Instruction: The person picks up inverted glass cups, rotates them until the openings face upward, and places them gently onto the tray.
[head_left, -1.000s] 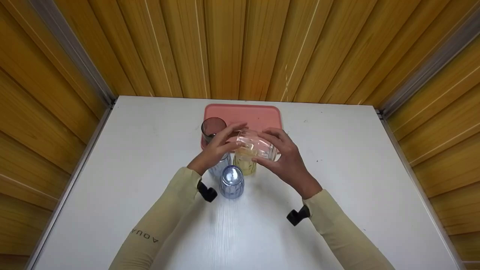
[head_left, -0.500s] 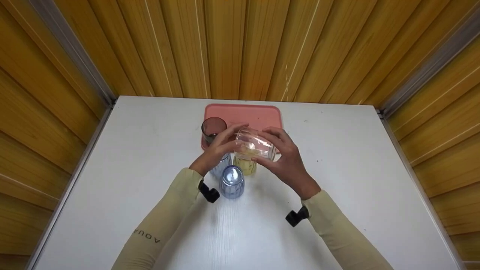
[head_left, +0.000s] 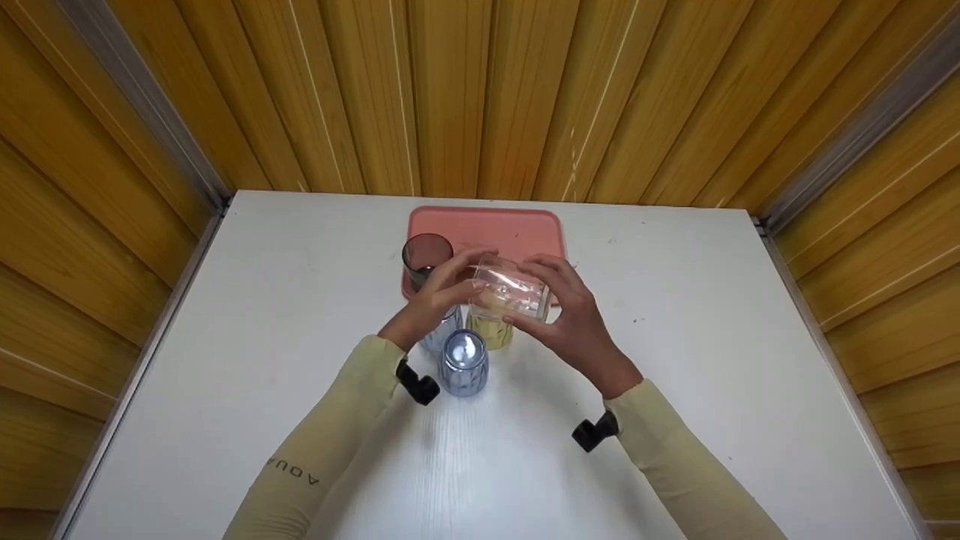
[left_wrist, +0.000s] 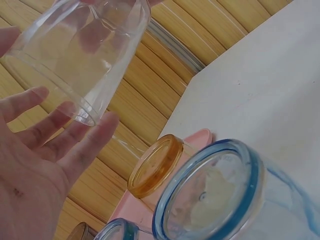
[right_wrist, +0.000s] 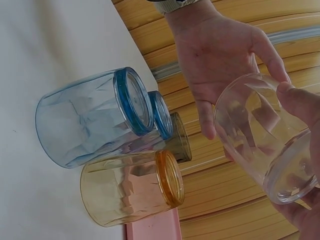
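Note:
Both hands hold a clear drinking glass in the air, tipped on its side with its mouth toward the left. My right hand grips it around the thick base, thumb below and fingers over the top. At the rim end is my left hand, its thumb and fingers on either side of the mouth. In the right wrist view the clear glass looks empty. Below it an upside-down yellow glass stands on the table, partly hidden. Nearer stands an upside-down blue glass, with a second blue glass behind it.
A pink tray lies at the table's back edge. On its left part stands a dark brownish glass, partly behind the left hand. Wood-patterned panels rise behind and beside the white table.
The left hand has shifted very slightly at the rim over the last second. The clear glass stays held in nearly the same place, and the standing glasses have not moved.

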